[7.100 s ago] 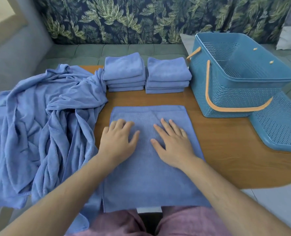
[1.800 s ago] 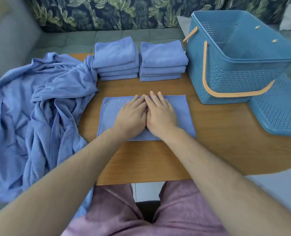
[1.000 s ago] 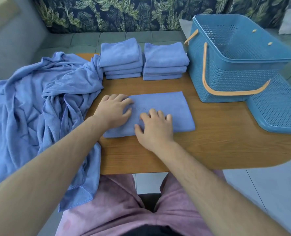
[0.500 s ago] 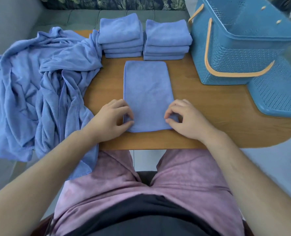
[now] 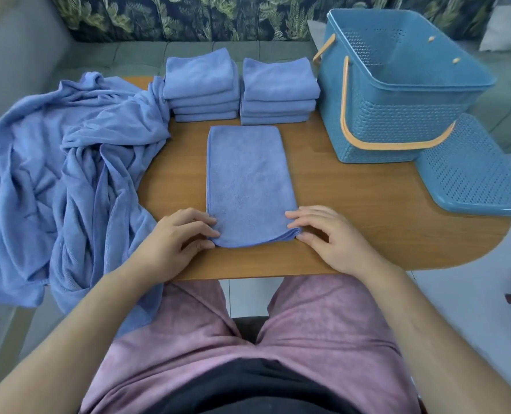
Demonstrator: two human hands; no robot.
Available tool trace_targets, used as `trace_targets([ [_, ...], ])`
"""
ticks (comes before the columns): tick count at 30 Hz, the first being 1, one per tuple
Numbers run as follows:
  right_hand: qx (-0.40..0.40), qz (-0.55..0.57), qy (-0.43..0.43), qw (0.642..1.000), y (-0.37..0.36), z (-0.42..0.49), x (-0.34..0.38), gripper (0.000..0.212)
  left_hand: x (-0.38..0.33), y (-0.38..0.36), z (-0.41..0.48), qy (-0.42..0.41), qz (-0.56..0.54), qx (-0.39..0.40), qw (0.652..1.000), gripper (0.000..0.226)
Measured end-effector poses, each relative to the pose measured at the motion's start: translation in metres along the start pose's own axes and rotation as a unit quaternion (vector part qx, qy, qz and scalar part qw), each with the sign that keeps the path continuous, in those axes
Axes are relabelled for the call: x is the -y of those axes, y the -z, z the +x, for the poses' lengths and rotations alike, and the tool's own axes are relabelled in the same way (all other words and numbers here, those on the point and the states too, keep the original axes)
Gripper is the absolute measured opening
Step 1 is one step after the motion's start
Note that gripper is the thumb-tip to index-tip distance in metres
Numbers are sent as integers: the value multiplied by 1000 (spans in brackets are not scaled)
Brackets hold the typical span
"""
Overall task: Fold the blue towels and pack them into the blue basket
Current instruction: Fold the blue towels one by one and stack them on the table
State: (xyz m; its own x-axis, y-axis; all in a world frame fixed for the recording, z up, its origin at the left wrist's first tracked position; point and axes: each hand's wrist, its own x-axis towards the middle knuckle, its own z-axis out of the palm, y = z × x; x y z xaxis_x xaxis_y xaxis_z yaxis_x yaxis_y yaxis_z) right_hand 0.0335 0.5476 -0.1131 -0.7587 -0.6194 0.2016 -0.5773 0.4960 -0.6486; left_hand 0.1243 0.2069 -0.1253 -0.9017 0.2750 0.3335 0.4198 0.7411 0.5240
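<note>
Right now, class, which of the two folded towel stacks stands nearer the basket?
The right-hand stack, next to the blue basket; the other stack borders the crumpled towels.

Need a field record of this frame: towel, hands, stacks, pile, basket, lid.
towel: folded into a long strip, flat on the table, short end toward the person
left hand: pinches the towel's near left corner
right hand: pinches the near right corner
left stack: folded towels, behind the towel
right stack: folded towels, beside the left stack
pile: unfolded towels, draped over the table's left edge
basket: upright, far right, no towel visible inside
lid: off, next to the basket at the table's right edge
</note>
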Motion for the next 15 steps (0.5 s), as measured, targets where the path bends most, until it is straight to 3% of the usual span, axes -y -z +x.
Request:
trace_targets([
  [3, -27, 19, -28, 999, -4, -1, 5, 21, -6, -5, 1, 27, 2, -44, 999, 24],
  [9, -1, 160, -135, 978, 10, -7, 45, 18, -50, 5, -11, 186, -105, -95, 972, 13],
  [12, 6, 201, -124, 972, 21, -10, 65, 17, -61, 18, -10, 204, -162, -98, 960, 17],
  [15, -34, 214, -136, 967, 22, 3, 68, 17, -55, 31, 4, 215, -209, -106, 948, 22],
])
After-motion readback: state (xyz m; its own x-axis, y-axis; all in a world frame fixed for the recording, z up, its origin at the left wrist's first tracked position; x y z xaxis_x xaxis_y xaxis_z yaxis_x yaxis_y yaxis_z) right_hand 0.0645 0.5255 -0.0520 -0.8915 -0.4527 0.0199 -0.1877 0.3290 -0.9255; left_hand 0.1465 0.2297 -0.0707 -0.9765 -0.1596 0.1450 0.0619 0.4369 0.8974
